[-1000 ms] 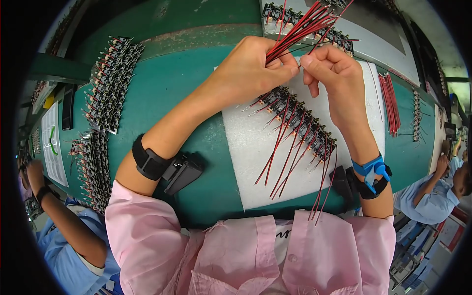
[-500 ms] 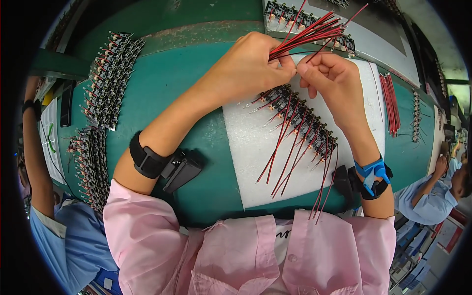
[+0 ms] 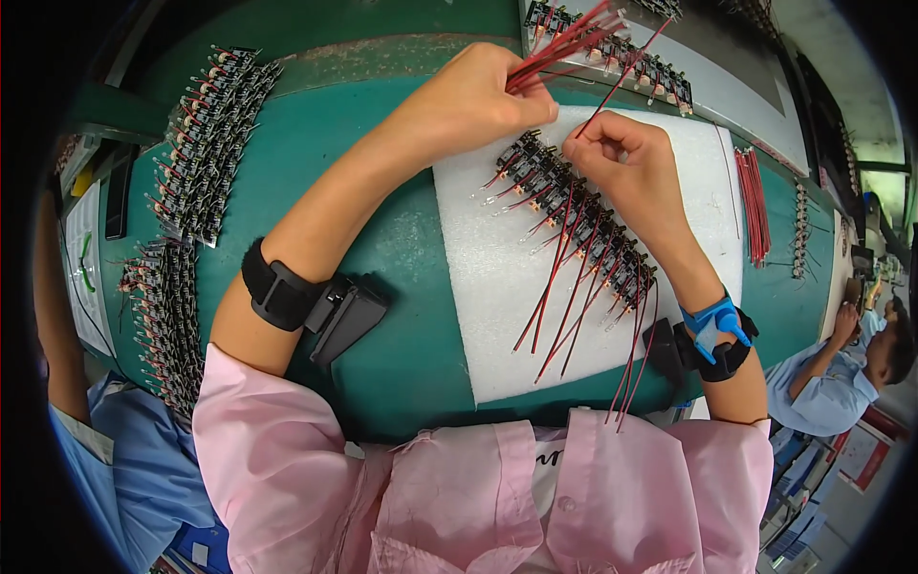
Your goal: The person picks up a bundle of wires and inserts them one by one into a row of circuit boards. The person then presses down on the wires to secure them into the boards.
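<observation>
Head view. My left hand (image 3: 469, 100) is closed in a fist round a bundle of red wires (image 3: 564, 43); the wire ends fan out to the far right, above the far edge of the white pad (image 3: 497, 287). My right hand (image 3: 626, 167) sits just right of it, fingers curled in, thumb and forefinger pinched on a single red wire (image 3: 617, 91) that rises toward the bundle. Under both hands a strip of small black parts (image 3: 583, 225) runs diagonally across the pad, from far left to near right. Red leads (image 3: 564, 306) trail off the strip toward me, some hanging past the pad's near edge. The pad lies on a green table (image 3: 382, 191).

Right of the pad, a loose red wire bunch (image 3: 754, 201) lies flat. Far side, a second strip (image 3: 622, 57) on a grey tray. Left side, two more racks of parts (image 3: 206, 139). Black strap (image 3: 277, 292) on my left wrist, blue band (image 3: 712, 320) on the right. Other people at both edges, in blue.
</observation>
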Tool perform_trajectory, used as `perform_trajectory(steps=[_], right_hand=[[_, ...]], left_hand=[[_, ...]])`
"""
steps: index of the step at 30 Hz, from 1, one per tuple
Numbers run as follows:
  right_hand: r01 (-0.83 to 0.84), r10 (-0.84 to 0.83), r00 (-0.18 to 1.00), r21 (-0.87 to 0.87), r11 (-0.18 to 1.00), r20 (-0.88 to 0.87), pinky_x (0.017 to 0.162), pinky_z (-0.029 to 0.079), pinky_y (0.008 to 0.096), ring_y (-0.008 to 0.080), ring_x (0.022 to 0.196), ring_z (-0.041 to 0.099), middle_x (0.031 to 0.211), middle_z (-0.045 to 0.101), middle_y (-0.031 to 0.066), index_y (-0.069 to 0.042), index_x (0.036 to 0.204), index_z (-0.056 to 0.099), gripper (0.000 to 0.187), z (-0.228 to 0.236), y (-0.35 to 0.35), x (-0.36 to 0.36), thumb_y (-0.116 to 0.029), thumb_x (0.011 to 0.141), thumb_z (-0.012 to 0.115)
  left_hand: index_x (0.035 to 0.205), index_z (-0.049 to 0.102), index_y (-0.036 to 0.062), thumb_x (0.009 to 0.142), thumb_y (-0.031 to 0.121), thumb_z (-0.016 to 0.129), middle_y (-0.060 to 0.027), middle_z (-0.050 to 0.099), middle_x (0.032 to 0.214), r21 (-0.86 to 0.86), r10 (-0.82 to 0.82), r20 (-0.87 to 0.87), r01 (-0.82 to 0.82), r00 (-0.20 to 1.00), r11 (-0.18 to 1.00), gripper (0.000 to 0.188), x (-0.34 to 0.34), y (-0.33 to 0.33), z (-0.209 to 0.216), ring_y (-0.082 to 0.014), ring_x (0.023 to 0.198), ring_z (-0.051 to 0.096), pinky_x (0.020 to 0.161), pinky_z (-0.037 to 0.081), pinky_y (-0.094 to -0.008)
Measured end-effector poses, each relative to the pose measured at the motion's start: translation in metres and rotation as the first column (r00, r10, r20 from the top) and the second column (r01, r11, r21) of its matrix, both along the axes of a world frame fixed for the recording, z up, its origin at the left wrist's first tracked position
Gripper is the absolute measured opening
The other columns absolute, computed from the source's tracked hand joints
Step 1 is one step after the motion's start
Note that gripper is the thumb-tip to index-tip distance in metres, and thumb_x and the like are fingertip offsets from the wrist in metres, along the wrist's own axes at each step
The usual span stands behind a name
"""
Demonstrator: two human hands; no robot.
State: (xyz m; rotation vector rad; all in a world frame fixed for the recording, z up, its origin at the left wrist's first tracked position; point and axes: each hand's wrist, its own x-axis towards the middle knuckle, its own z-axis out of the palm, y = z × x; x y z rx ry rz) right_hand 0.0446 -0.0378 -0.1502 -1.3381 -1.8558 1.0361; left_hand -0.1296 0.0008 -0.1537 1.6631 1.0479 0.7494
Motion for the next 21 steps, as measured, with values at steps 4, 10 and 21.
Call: perform_trajectory(steps=[4, 10, 21], right_hand=[[0.022, -0.023, 0.999, 0.009, 1.000, 0.029, 0.045, 0.029, 0.0152, -0.0007, 0.052, 0.037, 0.057, 0.046, -0.0059, 0.000, 0.066, 0.053, 0.010, -0.005, -0.002, -0.005, -0.004, 0.074, 0.057], [0.053, -0.055, 0.996, 0.026, 0.998, 0.070, 0.044, 0.028, 0.0149, -0.0011, 0.051, 0.036, 0.056, 0.045, -0.0063, -0.001, 0.063, 0.050, 0.013, -0.006, -0.005, -0.012, -0.004, 0.074, 0.057], [0.047, -0.053, 0.992, 0.058, 0.997, 0.117, 0.045, 0.027, 0.0157, -0.0003, 0.052, 0.034, 0.057, 0.043, -0.0065, -0.001, 0.063, 0.049, 0.014, -0.008, -0.009, -0.017, -0.005, 0.074, 0.057]], left_hand=[[0.058, 0.054, -0.0001, 0.064, 0.021, 0.060, -0.0031, 0.046, 0.051, -0.007, 0.097, -0.003, -0.097, 0.995, 0.995, 0.023, -0.003, -0.003, 0.003, -0.0101, 0.050, 0.043, 0.047, 0.034, -0.0268], [0.072, 0.056, 0.0029, 0.070, 0.028, 0.062, 0.0028, 0.047, 0.059, -0.024, 0.052, -0.043, -0.053, 0.998, 0.998, 0.026, -0.009, -0.003, -0.002, -0.0029, 0.048, 0.037, 0.039, 0.025, -0.0200], [0.065, 0.057, -0.0011, 0.064, 0.025, 0.062, -0.0094, 0.053, 0.058, 0.001, 0.114, 0.002, -0.114, 0.993, 0.993, 0.027, -0.011, -0.004, -0.014, -0.0161, 0.056, 0.050, 0.055, 0.040, -0.0305]])
